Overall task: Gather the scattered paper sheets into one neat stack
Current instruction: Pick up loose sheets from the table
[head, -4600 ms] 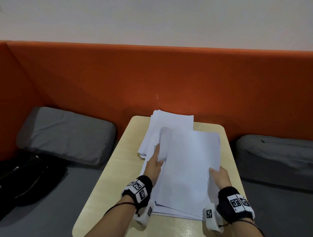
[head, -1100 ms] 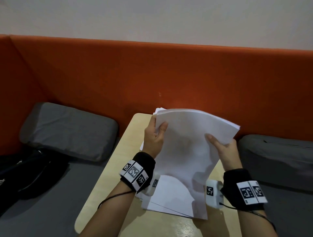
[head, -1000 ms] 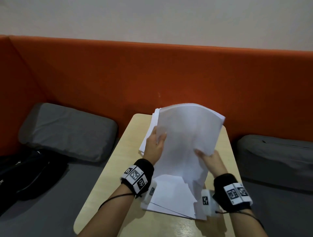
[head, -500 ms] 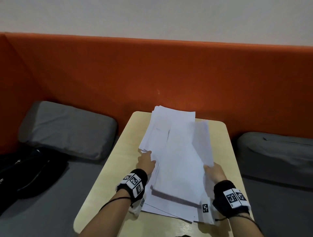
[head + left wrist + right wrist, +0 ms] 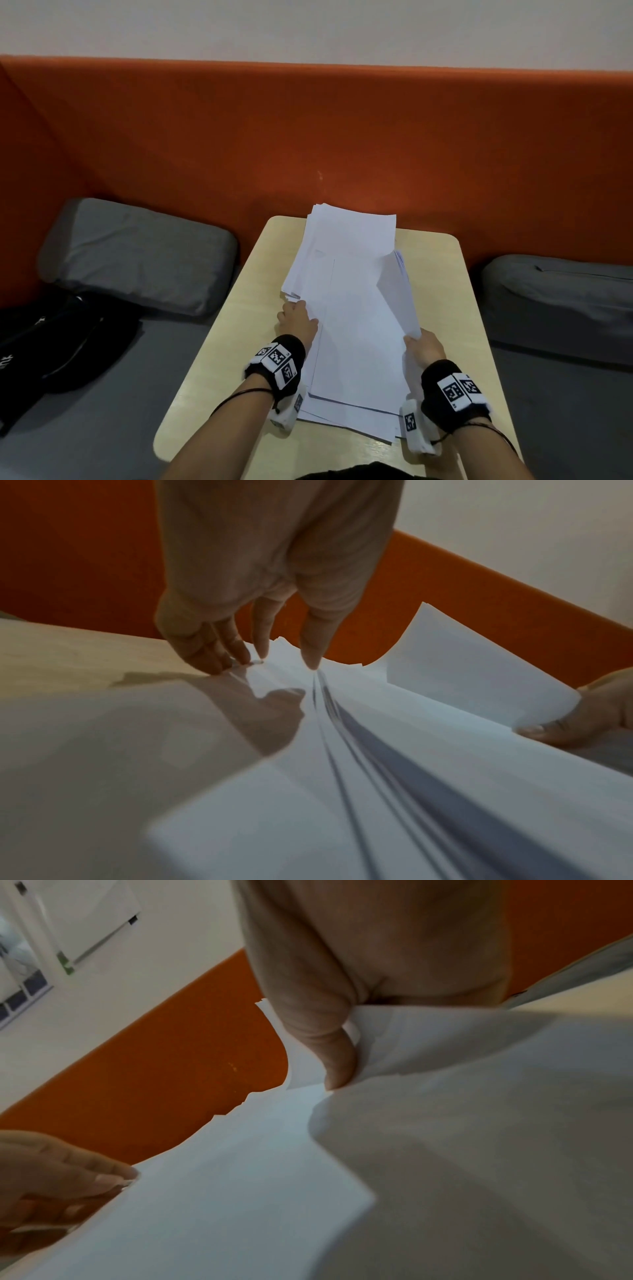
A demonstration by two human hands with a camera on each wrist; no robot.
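Observation:
White paper sheets (image 5: 356,325) lie in a loose, fanned pile on the small beige table (image 5: 435,274), and more sheets (image 5: 349,236) stick out at the far end. My left hand (image 5: 298,320) is at the pile's left edge. Its straight fingers (image 5: 219,661) touch the sheet edges and its thumb rests on top. My right hand (image 5: 419,346) grips the right edge of the upper sheets, thumb (image 5: 339,1069) on top, and that edge curls upward (image 5: 397,287). The fingers under the paper are hidden.
An orange padded backrest (image 5: 308,137) stands right behind the table. Grey cushions lie on the left (image 5: 137,253) and on the right (image 5: 555,301). A black bag (image 5: 51,349) sits on the seat at far left.
A second ago both hands held the bundle upright above the table. It now lies flat on the pile. My left hand has dropped to the left edge; the right still holds the right edge.

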